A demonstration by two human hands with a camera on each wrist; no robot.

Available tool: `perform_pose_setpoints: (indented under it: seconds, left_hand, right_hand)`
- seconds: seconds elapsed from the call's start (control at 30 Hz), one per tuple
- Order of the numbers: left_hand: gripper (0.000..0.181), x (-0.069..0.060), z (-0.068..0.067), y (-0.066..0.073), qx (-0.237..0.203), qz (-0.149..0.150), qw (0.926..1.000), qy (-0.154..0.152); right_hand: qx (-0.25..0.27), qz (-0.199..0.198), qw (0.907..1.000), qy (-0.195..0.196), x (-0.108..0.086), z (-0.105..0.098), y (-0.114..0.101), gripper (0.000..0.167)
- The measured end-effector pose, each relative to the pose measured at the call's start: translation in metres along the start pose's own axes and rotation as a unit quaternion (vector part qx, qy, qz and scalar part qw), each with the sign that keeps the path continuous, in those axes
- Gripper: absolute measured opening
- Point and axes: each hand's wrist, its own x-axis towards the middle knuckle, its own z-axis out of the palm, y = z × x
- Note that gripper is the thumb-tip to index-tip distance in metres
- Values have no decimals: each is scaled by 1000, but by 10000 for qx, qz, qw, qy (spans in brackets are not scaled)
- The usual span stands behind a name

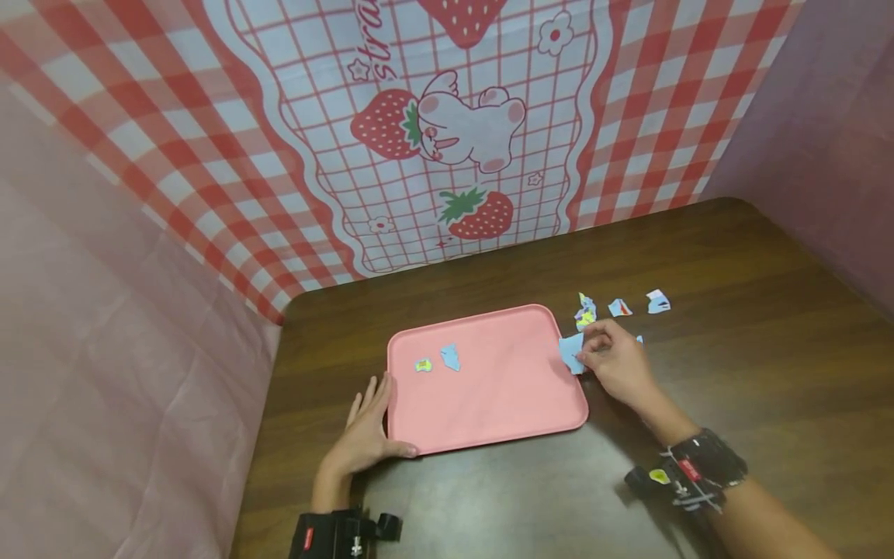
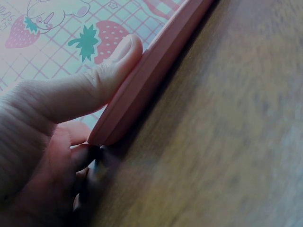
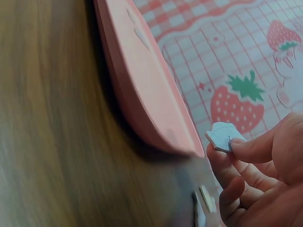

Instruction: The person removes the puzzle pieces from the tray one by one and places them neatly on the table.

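My right hand pinches a flat, irregular light blue puzzle piece between thumb and fingers over the right rim of a pink tray. In the right wrist view the piece shows a thick edge and thin dark lines. On the tray's left half lie a small yellow-green piece and another light blue piece, apart from each other. My left hand rests at the tray's near left corner, fingers spread along its left side. Its thumb lies on the rim.
Right of the tray, on the brown wooden table, lie a multicoloured cluster, a piece with red and a white-and-blue piece. Another bit is mostly hidden behind my right hand. A strawberry-print cloth hangs behind the table.
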Motion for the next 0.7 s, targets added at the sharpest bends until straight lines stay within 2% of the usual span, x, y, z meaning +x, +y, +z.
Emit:
perform_pose_setpoints:
  seconds: [0.27, 0.53, 0.7]
  left_hand:
    - [136, 0, 0, 1, 51, -51, 10000, 6]
    - [136, 0, 0, 1, 72, -72, 9999, -1]
    - [136, -1, 0, 1, 9, -64, 10000, 26]
  right_hand:
    - [-543, 30, 9983, 218, 5, -29, 13, 32]
    - [-1055, 140, 9941, 208, 11, -57, 36, 31]
    - [-1276, 466, 9906, 189, 13, -72, 52, 34]
